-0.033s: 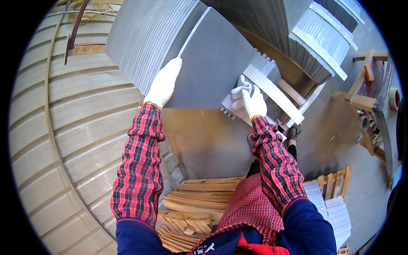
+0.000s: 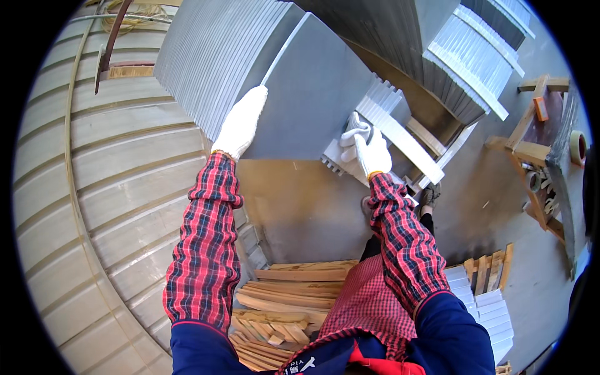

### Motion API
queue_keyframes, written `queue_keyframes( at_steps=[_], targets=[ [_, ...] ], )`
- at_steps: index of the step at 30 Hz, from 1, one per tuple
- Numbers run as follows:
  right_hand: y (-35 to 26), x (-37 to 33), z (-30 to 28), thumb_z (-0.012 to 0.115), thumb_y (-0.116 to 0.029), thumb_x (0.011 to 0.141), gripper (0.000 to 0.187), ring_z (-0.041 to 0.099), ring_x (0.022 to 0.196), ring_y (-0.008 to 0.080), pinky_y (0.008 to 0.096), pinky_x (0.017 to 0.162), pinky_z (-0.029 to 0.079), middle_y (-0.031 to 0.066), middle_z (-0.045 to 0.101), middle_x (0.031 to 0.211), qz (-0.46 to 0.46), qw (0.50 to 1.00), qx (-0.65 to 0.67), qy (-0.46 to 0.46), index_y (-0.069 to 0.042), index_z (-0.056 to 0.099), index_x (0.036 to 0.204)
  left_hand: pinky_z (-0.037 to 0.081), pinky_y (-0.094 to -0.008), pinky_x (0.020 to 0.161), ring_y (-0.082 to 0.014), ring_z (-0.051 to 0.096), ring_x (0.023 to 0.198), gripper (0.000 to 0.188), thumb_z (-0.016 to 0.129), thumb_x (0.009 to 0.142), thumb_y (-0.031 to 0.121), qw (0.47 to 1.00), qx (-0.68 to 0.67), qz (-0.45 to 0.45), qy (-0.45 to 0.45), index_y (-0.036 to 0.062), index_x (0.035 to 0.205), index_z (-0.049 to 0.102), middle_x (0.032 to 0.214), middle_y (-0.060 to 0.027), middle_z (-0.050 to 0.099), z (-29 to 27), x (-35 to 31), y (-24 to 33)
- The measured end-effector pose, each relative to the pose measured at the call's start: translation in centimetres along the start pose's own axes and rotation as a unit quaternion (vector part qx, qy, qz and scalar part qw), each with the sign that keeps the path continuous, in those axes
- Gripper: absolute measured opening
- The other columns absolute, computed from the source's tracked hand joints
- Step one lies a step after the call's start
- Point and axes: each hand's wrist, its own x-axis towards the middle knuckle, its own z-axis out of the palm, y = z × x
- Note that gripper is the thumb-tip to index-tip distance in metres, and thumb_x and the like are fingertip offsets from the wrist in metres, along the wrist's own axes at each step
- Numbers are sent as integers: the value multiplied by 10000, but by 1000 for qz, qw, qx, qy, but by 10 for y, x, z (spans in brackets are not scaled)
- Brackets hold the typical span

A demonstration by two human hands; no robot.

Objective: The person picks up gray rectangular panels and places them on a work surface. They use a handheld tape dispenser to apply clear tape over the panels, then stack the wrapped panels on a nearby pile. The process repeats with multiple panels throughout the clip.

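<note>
A thick row of grey panels (image 2: 219, 53) leans at the far side, their pale edges side by side. The nearest panel (image 2: 312, 87) shows its broad flat face, set slightly apart along its upper edge. My left hand (image 2: 240, 122), in a white knit glove, lies along this panel's left edge, fingers together around it; the thumb is hidden. Over by the panel's lower right corner, my right hand (image 2: 374, 153), also gloved, is closed on a folded pale cloth (image 2: 354, 128). That hand is just above white slotted strips (image 2: 381, 94).
White bars (image 2: 400, 137) cross the rack at right. More stacked panels (image 2: 475, 56) stand far right. A wooden-framed stand (image 2: 531, 150) holds tape rolls. Wooden strips (image 2: 294, 294) lie near my body, with white blocks (image 2: 494, 319) to the right. A ribbed wall (image 2: 137, 156) runs along the left.
</note>
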Motion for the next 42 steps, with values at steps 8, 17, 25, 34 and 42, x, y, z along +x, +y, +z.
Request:
queue_keyframes(
  at_steps=[8,17,25,34,42],
  targets=[
    [-3,-22,-55,545,-616,904,738,636,1089,446,504,913,508,261,635,1210,-22,998,17,-52,-104,433,1423,457,-364,1022,-299,608,1198,429,495,1037,351,998,28,30,57,46,1324,583,1266,-161,652,27,-35,44],
    [-136,-74,-133,715,-450,893,452,534,727,159,331,579,454,59,513,871,86,844,443,-290,-97,482,1054,478,-365,947,-302,645,1074,433,488,1012,404,997,-2,-80,14,145,1346,584,1164,-147,687,53,-77,91],
    [-105,-36,-108,832,-294,728,406,689,715,264,388,633,560,161,687,926,-131,944,202,-227,-14,655,964,446,-377,1035,-298,603,1210,478,509,1008,408,994,-106,-39,-13,83,1350,588,1311,-151,635,96,-105,88],
    [-71,-62,-94,595,-168,933,252,680,949,266,412,891,576,178,670,1069,83,880,384,-267,20,621,1098,394,-378,1106,-235,507,1296,571,603,997,304,702,-662,-259,52,-4,1447,431,1428,-103,538,185,-125,-99],
    [-76,-202,-159,663,-190,920,301,641,883,168,322,778,549,83,677,991,-41,946,229,-227,34,632,1118,429,-440,1077,-306,566,1212,441,499,1041,356,510,-783,-334,-120,34,1338,552,1337,-143,603,160,-198,-63]
  ],
)
